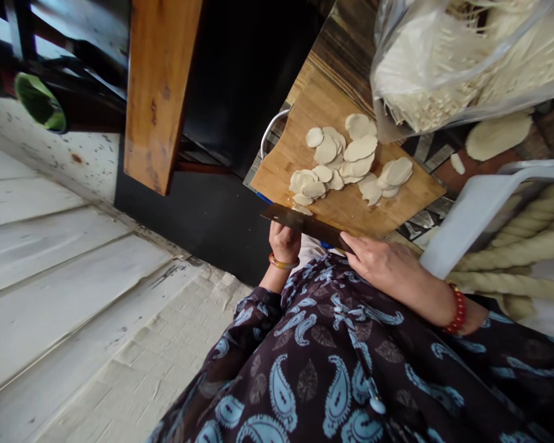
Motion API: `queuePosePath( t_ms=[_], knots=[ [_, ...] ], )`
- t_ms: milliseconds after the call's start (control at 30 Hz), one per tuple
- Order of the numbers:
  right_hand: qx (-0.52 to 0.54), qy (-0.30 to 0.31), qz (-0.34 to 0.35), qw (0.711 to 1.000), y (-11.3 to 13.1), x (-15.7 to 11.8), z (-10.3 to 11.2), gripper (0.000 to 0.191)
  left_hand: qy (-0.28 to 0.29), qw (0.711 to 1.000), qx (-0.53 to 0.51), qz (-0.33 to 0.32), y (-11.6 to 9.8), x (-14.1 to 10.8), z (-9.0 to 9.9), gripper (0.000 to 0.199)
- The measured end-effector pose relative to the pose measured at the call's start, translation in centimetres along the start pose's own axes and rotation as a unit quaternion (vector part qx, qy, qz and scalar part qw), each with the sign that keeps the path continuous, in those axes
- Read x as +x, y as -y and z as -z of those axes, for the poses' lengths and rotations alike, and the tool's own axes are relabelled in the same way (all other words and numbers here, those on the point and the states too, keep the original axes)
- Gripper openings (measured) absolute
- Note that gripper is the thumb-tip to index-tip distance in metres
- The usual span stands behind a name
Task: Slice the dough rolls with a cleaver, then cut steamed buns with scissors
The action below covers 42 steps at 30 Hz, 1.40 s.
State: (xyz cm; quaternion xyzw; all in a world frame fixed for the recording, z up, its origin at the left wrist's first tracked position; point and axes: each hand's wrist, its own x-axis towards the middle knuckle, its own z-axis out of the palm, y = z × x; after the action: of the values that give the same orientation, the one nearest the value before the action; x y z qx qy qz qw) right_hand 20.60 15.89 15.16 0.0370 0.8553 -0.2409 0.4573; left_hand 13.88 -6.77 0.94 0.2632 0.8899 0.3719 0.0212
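My right hand (385,266) grips a dark cleaver (307,225) at its handle end, with the thumb side against the blade. The wide blade lies across the near edge of a wooden cutting board (277,157). My left hand (285,241) is curled closed right behind the blade; the blade covers its fingertips and anything in them. A thin pale slice (301,209) lies just beyond the blade. Farther up the board, many pale oval slices (360,148) rest in loose, overlapping groups.
A clear plastic bag (443,80) of thin pale strands sits at the upper right. Below it lies a pale flat oval piece (498,136). A whitish plastic tub (461,215) at right holds long pale rolls (526,246). A wooden bench (159,92) stands at left.
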Motion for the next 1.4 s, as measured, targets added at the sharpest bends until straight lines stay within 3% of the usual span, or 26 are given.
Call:
queuePosePath(
  t_ms=[333,600,867,1067,1267,1400],
  knots=[
    [-0.019,0.022,-0.001,1.0,0.5,1.0,0.4,0.047,0.01,1.0,-0.008,-0.001,0.1,-0.1,0.1,0.015],
    [-0.009,0.004,0.013,1.0,0.6,1.9,-0.1,0.042,0.046,0.999,0.0,0.002,-0.2,0.5,0.4,0.02],
    [-0.008,0.01,0.006,1.0,0.9,2.7,0.4,0.044,0.03,0.999,-0.008,-0.023,-0.6,1.4,0.7,0.021],
    [-0.038,0.004,0.0,0.999,1.2,3.3,0.1,0.042,0.051,0.999,0.001,-0.003,-0.5,1.2,0.8,0.025],
    [-0.054,0.02,0.001,0.998,2.5,4.1,1.3,0.042,0.041,0.999,0.006,0.018,-0.4,1.0,0.6,0.025],
    [-0.05,-0.016,0.008,0.999,2.4,4.5,0.6,0.041,0.04,0.999,0.011,0.028,-0.3,0.8,0.3,0.024]
  ],
)
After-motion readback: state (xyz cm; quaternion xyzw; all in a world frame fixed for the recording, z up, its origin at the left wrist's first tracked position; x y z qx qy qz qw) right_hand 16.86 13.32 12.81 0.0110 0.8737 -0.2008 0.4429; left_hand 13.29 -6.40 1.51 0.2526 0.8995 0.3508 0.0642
